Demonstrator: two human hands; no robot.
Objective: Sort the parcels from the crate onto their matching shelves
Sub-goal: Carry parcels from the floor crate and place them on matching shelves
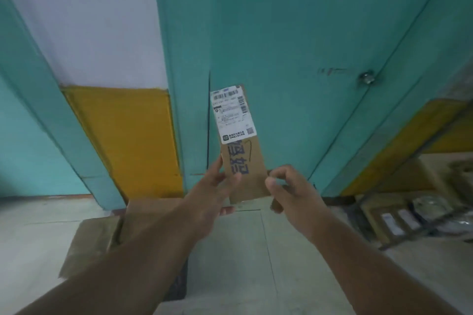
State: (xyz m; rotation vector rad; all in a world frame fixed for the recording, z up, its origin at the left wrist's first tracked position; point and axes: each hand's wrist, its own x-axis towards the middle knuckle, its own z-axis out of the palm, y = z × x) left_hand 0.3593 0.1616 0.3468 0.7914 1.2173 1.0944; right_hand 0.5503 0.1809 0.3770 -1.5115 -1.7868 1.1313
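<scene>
Pretty dim, flat indoor light, no hard shadows; whole frame's soft and blurry, wide-angle lens bending the edges.

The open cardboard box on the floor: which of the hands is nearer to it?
Left. The left hand hangs just above and right of the cardboard box, holding the parcel; the right hand grips the parcel's far side.

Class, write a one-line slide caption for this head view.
Both hands, left hand and right hand, hold a labelled cardboard parcel upright before a teal door.
</scene>
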